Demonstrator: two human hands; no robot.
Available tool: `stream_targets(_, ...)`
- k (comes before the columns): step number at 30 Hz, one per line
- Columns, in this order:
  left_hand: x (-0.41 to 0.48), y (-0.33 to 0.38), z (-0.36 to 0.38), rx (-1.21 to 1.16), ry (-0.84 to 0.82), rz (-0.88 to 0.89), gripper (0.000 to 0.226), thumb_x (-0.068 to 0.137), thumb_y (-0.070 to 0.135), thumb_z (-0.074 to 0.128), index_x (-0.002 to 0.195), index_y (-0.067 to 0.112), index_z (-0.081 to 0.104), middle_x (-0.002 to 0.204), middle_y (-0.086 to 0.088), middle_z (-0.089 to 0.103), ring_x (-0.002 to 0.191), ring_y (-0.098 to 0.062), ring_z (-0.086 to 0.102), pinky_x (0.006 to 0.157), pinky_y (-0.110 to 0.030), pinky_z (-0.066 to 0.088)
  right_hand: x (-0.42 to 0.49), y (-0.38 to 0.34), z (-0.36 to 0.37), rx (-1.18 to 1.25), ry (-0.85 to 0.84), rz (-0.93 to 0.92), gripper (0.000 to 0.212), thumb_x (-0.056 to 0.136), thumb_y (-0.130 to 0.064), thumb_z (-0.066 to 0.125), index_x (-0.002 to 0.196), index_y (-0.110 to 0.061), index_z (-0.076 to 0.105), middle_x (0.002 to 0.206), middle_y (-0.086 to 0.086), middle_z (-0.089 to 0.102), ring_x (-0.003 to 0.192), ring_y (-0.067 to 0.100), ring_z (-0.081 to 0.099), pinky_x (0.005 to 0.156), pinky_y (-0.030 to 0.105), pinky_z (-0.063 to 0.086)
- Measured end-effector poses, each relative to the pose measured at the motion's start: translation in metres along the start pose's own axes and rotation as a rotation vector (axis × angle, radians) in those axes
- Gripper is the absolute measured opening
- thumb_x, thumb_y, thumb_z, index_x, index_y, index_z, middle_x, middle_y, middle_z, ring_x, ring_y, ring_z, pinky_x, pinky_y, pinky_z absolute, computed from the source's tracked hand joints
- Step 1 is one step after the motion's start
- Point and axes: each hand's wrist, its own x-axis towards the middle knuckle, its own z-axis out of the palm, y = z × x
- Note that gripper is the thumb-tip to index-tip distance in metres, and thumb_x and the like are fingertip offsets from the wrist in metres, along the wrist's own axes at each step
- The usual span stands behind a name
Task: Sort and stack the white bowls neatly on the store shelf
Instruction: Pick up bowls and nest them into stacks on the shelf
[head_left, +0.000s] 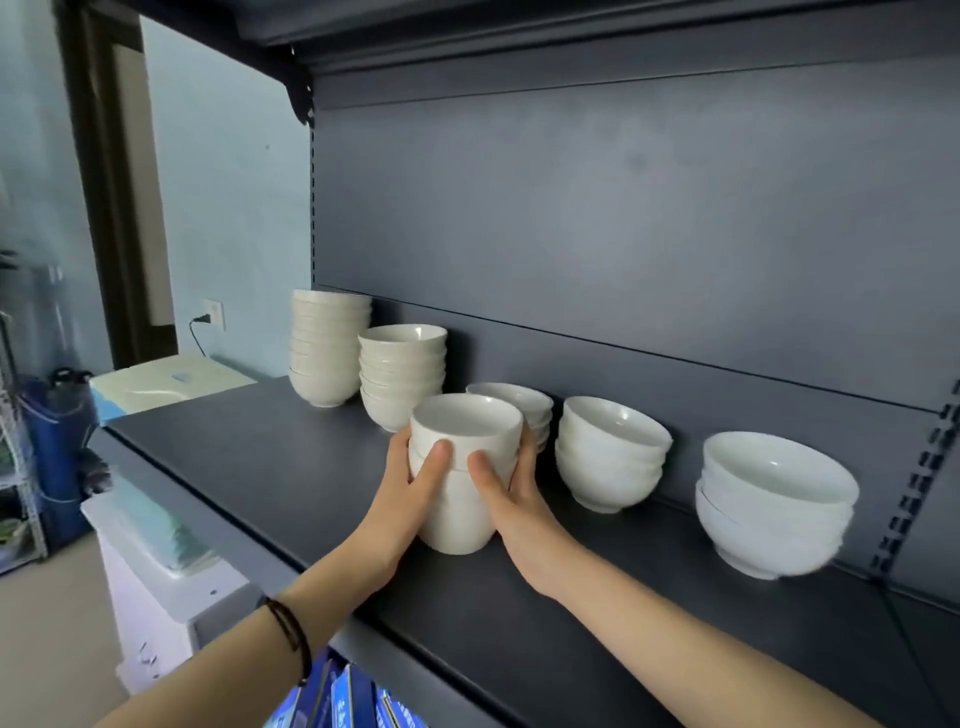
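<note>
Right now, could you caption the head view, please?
Left hand and right hand grip stacked white ceramic bowls on dark shelf.
</note>
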Motion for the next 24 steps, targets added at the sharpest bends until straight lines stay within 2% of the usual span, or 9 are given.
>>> stream_targets(2, 0.014, -0.002, -0.021, 0.012, -0.009, -0.027, 0.081, 0.069, 0.070, 0.054, 0.137, 0.032, 0.032, 0.132, 0.016, 0.051, 0.110, 0.010, 0.056, 0.082, -0.012, 0.048, 0.018, 0.005, 0.012, 0.010, -0.007, 0.022, 0.087, 0.076, -0.054, 0.062, 0.144, -0.050, 0.008, 0.142, -0.023, 0.042, 0.115, -0.013, 0.050, 0.080, 0.011, 0.049)
stream_targets(5, 0.031, -0.006, -0.050, 0.042, -0.023, -0.043, 0.081, 0.069, 0.073, 0.051, 0.137, 0.035, 0.031, 0.134, 0.018, 0.051, 0.117, 0.005, 0.054, 0.098, -0.026, 0.045, 0.040, 0.011, 0.034, -0.007, 0.010, 0.013, 0.072, 0.089, -0.043, 0.061, 0.135, -0.057, 0.007, 0.136, -0.026, 0.041, 0.115, -0.012, 0.048, 0.080, 0.010, 0.047)
stream_targets(8, 0.047, -0.009, -0.075, 0.076, -0.065, -0.035, 0.082, 0.072, 0.073, 0.049, 0.142, 0.036, 0.028, 0.138, 0.021, 0.049, 0.122, 0.004, 0.051, 0.104, -0.030, 0.041, 0.061, 0.017, 0.051, -0.022, 0.035, -0.008, 0.074, 0.092, -0.039, 0.061, 0.136, -0.056, 0.005, 0.145, -0.020, 0.036, 0.128, 0.002, 0.044, 0.095, 0.018, 0.041)
stream_targets(11, 0.062, -0.009, -0.094, 0.086, -0.100, -0.039, 0.082, 0.074, 0.072, 0.050, 0.144, 0.037, 0.026, 0.141, 0.021, 0.046, 0.127, 0.001, 0.047, 0.107, -0.033, 0.039, 0.081, 0.019, 0.063, -0.027, 0.029, -0.006, 0.079, 0.093, -0.038, 0.060, 0.144, -0.048, 0.002, 0.150, -0.017, 0.030, 0.134, 0.005, 0.039, 0.102, 0.024, 0.037)
stream_targets(14, 0.073, -0.007, -0.109, 0.099, -0.112, -0.043, 0.074, 0.080, 0.068, 0.049, 0.143, 0.037, 0.029, 0.139, 0.020, 0.049, 0.125, 0.001, 0.049, 0.106, -0.032, 0.041, 0.094, 0.019, 0.072, -0.043, 0.011, 0.021, 0.081, 0.093, -0.040, 0.057, 0.147, -0.045, -0.003, 0.151, -0.017, 0.027, 0.132, 0.004, 0.037, 0.100, 0.023, 0.035)
stream_targets(16, 0.079, -0.006, -0.118, 0.093, -0.127, -0.047, 0.064, 0.086, 0.065, 0.047, 0.141, 0.036, 0.032, 0.135, 0.021, 0.052, 0.120, 0.005, 0.051, 0.100, -0.025, 0.044, 0.101, 0.019, 0.079, -0.052, 0.022, 0.037, 0.081, 0.094, -0.041, 0.056, 0.148, -0.045, -0.004, 0.151, -0.018, 0.027, 0.130, 0.002, 0.038, 0.097, 0.020, 0.035)
stream_targets(19, 0.085, 0.000, -0.131, 0.084, -0.166, -0.038, 0.056, 0.085, 0.053, 0.044, 0.137, 0.035, 0.036, 0.129, 0.023, 0.054, 0.111, 0.013, 0.055, 0.084, -0.012, 0.048, 0.109, 0.019, 0.092, -0.077, 0.056, 0.035, 0.074, 0.095, -0.038, 0.055, 0.143, -0.049, 0.000, 0.146, -0.020, 0.030, 0.120, -0.006, 0.042, 0.083, 0.006, 0.039)
stream_targets(21, 0.089, -0.002, -0.142, 0.086, -0.192, -0.022, 0.054, 0.089, 0.054, 0.043, 0.138, 0.033, 0.035, 0.131, 0.023, 0.053, 0.114, 0.013, 0.052, 0.090, -0.012, 0.047, 0.112, 0.021, 0.102, -0.083, 0.081, 0.028, 0.069, 0.095, -0.037, 0.055, 0.136, -0.052, 0.002, 0.144, -0.021, 0.032, 0.115, -0.011, 0.042, 0.075, 0.000, 0.042)
stream_targets(24, 0.096, -0.006, -0.162, 0.084, -0.250, 0.006, 0.058, 0.091, 0.060, 0.041, 0.141, 0.033, 0.032, 0.135, 0.025, 0.049, 0.122, 0.013, 0.046, 0.105, -0.022, 0.038, 0.119, 0.025, 0.118, -0.089, 0.115, 0.027, 0.068, 0.095, -0.037, 0.055, 0.135, -0.054, 0.003, 0.146, -0.021, 0.032, 0.117, -0.010, 0.042, 0.077, 0.002, 0.042)
